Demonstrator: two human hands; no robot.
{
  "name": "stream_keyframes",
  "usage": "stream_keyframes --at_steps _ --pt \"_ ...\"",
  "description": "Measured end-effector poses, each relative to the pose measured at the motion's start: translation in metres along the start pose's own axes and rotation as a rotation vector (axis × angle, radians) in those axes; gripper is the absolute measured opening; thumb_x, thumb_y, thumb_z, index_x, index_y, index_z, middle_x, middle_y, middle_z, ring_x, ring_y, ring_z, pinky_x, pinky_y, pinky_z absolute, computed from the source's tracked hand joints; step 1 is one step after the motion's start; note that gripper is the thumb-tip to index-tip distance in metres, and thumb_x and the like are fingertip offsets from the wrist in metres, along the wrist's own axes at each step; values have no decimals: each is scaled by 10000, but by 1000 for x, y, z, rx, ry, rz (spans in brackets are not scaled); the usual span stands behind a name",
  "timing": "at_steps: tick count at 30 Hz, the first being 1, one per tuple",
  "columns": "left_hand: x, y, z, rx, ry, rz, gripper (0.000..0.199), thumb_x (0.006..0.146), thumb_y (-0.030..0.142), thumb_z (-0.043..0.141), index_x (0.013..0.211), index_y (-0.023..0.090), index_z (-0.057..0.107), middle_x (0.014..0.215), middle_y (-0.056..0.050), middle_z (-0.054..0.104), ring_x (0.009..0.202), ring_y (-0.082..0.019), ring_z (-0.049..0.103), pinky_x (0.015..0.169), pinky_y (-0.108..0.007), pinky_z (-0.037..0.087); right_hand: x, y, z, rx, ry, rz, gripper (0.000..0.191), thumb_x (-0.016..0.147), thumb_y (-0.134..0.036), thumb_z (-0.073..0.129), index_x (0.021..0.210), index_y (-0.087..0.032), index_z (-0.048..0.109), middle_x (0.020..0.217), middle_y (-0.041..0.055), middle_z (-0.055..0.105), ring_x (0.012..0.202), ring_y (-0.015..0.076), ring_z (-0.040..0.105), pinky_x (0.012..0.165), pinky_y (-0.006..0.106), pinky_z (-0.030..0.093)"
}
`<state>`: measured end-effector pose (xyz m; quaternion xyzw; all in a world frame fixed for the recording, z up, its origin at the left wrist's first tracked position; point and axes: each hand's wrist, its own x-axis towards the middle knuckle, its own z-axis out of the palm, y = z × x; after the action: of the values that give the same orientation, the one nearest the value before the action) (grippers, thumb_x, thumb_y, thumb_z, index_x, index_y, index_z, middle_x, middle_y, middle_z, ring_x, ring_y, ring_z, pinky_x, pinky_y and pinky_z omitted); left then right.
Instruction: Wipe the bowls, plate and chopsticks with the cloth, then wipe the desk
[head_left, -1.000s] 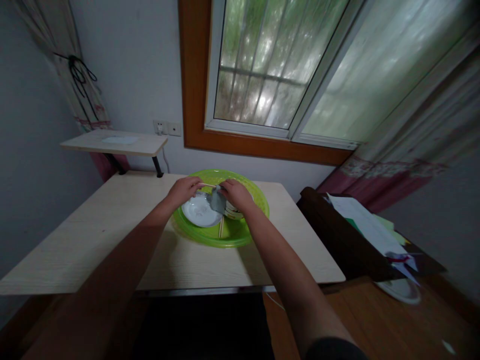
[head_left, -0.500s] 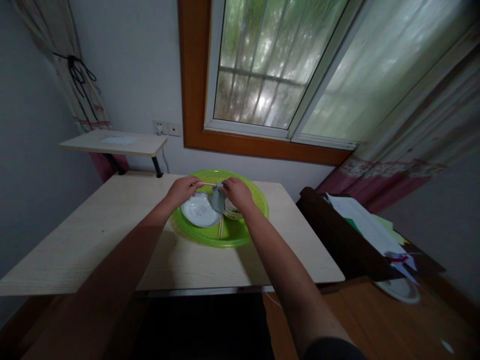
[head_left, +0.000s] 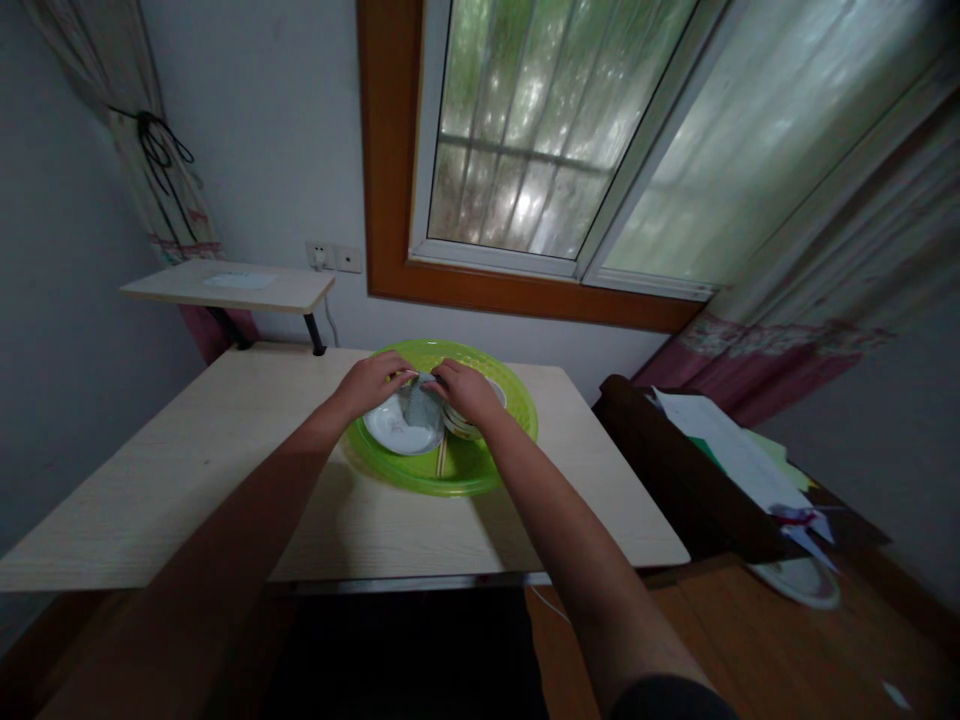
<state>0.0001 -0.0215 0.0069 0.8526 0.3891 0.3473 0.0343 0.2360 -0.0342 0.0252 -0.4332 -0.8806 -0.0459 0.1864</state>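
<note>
Above a round green tray (head_left: 480, 478), my left hand (head_left: 373, 383) pinches a thin pale stick (head_left: 409, 373), most of it hidden by fingers and cloth. My right hand (head_left: 465, 388) is closed on a grey cloth (head_left: 422, 407) that hangs down over the white plate (head_left: 394, 430). The cloth is folded about the stick close to my left fingertips. A patterned bowl (head_left: 460, 428) sits in the tray, partly behind my right hand. A pair of light wooden chopsticks (head_left: 441, 457) lies on the tray between plate and bowl.
The tray rests on a pale wooden table (head_left: 247, 440). A small raised shelf (head_left: 285, 290) stands at the back left. Behind are a wall and a barred window (head_left: 525, 150). Papers (head_left: 720, 450) lie on a dark surface to the right.
My right hand and the cloth have slid left along the stick towards my left hand. Less of the stick shows now, and the cloth hangs over the plate.
</note>
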Motion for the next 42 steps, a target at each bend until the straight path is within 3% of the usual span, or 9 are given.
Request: stream_keyframes --at_steps 5,11,16,20,25,30,34,37,42 --pt "0 6 2 49 3 105 380 968 484 574 1237 237 679 1187 -93 653 1119 -227 620 952 -349 497 2 0 4 47 6 -27 301 1027 -393 547 1149 -155 684 1104 91 672 962 186 623 851 265 444" --pt "1 0 5 46 -51 117 307 1004 421 524 1158 237 714 1124 -81 675 1062 -216 635 924 -343 500 2 4 8 169 39 -25 267 991 -378 609 1150 -172 669 1117 77 678 1016 188 612 896 269 446" --pt "1 -8 7 27 13 69 268 992 374 541 1122 217 715 1103 -84 687 1052 -218 634 926 -348 501 3 13 12 247 94 57 295 939 -289 687 1203 -171 634 1157 85 674 1012 182 617 899 282 458" --pt "1 -13 6 86 79 -9 244 974 344 555 1104 217 718 1085 -84 680 1034 -231 620 935 -374 492 3 20 9 130 38 170 175 977 -256 622 1109 -160 686 1094 93 695 991 190 619 887 291 446" --pt "1 -6 2 245 123 -35 222 932 294 596 1090 219 733 1126 -109 670 1128 -298 549 1013 -473 431 3 15 2 -23 4 173 220 1028 -276 525 1077 -179 717 1078 98 730 983 210 654 859 290 445" --pt "1 4 2 241 28 95 278 925 372 633 1164 261 724 1154 -97 683 1165 -295 543 1137 -527 314 1 -1 -2 -125 -47 111 262 1041 -334 496 1165 -227 700 1152 100 738 995 231 682 822 296 454" --pt "3 3 2 227 -20 130 307 927 445 640 1151 257 734 1079 -96 719 1122 -291 567 1125 -518 319 0 -9 -4 -140 -67 46 272 1048 -329 478 1196 -234 686 1122 90 744 969 226 683 818 294 447" --pt "3 1 3 218 -18 117 264 943 442 621 1069 255 759 1036 -94 739 1089 -287 584 1100 -502 339 0 -8 -4 -136 -44 38 261 1042 -307 491 1185 -228 695 1108 90 741 966 223 667 823 294 432" --pt "1 -5 4 247 73 9 258 951 411 608 1040 230 768 1061 -102 753 1049 -296 579 990 -481 403 1 9 -5 -120 113 126 300 1044 -354 490 1165 -231 735 1092 93 735 1002 248 609 867 330 404"
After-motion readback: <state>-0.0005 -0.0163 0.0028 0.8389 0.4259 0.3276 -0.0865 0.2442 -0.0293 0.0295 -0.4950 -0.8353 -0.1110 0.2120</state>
